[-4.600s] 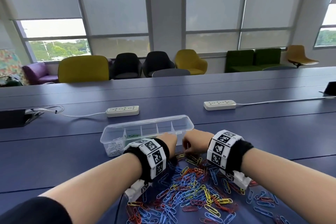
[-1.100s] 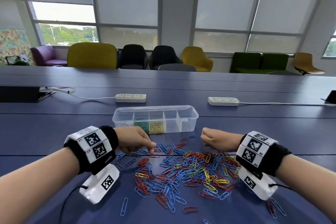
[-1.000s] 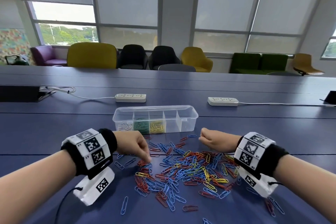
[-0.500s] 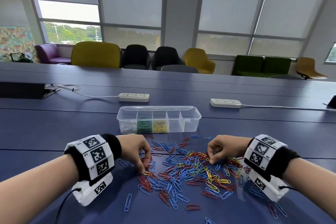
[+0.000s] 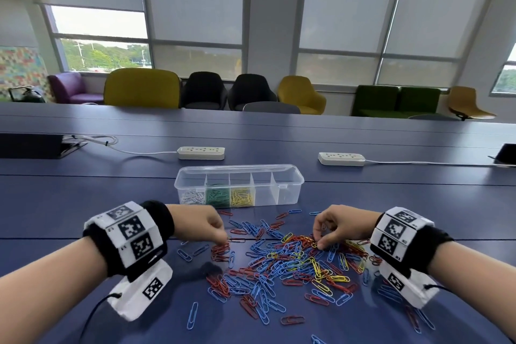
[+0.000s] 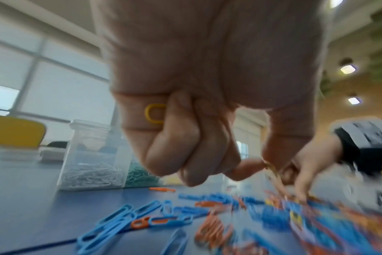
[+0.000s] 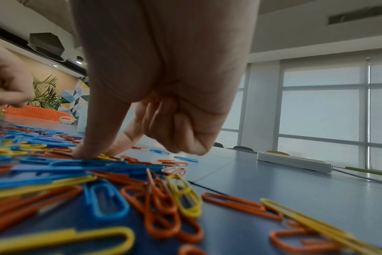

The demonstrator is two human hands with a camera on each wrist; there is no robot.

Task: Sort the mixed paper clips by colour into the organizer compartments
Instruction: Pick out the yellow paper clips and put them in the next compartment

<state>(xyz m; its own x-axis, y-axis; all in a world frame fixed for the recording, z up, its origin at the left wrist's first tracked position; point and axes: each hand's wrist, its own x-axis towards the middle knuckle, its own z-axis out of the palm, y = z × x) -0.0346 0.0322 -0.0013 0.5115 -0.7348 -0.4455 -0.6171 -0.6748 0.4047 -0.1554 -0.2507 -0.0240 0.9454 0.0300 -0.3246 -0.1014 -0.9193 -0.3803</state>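
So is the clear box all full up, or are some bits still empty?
Partly full. The organizer holds white, green and yellow clips in its three left compartments; the two right ones look empty.

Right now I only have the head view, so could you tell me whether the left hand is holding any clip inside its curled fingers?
Observer: Yes. The left wrist view shows a yellow paper clip tucked under the curled fingers of the left hand.
Operator: Thank you. And its thumb and forefinger?
Observer: That grip pinches something small, too blurred to give a colour.
Operator: And the right hand, please?
Observer: In the right wrist view the right hand has its thumb and forefinger tips down on the pile of paper clips, with the other fingers curled in. I cannot tell whether they hold a clip.
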